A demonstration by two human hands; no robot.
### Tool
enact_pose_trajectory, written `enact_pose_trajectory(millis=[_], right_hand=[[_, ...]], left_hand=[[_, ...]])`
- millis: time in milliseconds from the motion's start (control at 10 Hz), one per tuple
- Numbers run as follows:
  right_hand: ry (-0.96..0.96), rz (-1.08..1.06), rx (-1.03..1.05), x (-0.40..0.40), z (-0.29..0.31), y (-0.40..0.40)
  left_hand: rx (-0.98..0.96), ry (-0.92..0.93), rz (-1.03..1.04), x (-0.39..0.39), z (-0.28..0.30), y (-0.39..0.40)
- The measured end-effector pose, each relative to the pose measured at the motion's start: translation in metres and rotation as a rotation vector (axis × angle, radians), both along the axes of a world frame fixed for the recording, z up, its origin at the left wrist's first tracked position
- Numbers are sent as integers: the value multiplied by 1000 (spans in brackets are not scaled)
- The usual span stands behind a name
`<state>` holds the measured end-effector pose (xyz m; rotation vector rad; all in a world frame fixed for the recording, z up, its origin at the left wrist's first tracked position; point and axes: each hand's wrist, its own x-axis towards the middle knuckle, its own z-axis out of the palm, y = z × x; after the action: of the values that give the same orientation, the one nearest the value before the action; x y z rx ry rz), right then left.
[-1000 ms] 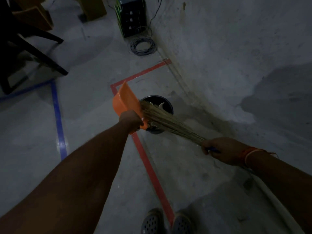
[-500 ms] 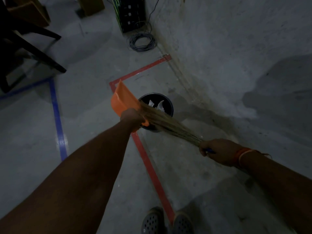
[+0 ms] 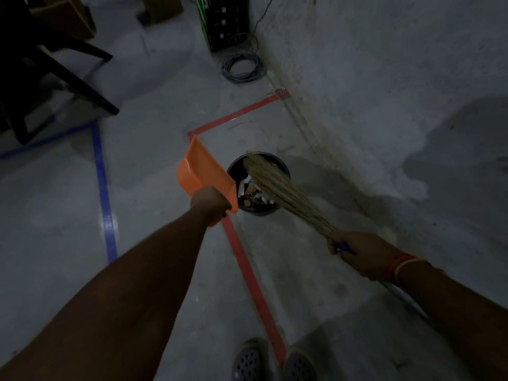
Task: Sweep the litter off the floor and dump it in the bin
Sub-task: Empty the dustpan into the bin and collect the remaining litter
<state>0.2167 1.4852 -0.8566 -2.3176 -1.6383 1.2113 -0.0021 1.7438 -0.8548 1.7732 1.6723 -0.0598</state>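
My left hand (image 3: 210, 200) grips the handle of an orange dustpan (image 3: 200, 171), held tilted just left of a round black bin (image 3: 233, 169). Paper scraps and other litter (image 3: 251, 192) lie inside the bin. My right hand (image 3: 354, 250) grips a grass broom (image 3: 277, 185) near its blue handle end. The broom's bristles stretch across the top of the bin, their tips near its far rim.
The bin stands inside a corner of red floor tape (image 3: 242, 254), close to a grey wall (image 3: 384, 78) on the right. Blue tape (image 3: 103, 188) runs on the left. Dark furniture legs (image 3: 68, 78), a black box (image 3: 224, 22) and coiled cable (image 3: 242, 67) lie farther back. My shoes (image 3: 272, 361) are at the bottom.
The broom's bristles have swung away from the dustpan to the right, over the bin. The dustpan has stayed beside the bin's left rim. More litter shows inside the bin.
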Motion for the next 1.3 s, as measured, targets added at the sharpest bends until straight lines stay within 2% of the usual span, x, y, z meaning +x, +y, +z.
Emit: enact_pose_trajectory(millis=[100,200,400,600,900,1100,1300], right_hand=[[7,-10,-14,-13,3,9],[46,-24,0,-36,0,27],[60,-23,22,-111,-28,98],[-13,-67,-25,-199,-81,182],[-103,-185,-205,-249,-175,287],[-7,-183,-375,-298,-199,286],[105,-187,-349,-367,-207,241]], left_hand=[[-176,-10,2,-41,-31,24],[-185,-92,-26,-63,-24,33],[-178,-215,75,-135,-36,75],[-234,-252,110,-208,-65,120],[-359,-242,-28,-301,-115,166],[-389,-269,-39,-361,-137,155],[-397,-305,42,-437,-140,121]])
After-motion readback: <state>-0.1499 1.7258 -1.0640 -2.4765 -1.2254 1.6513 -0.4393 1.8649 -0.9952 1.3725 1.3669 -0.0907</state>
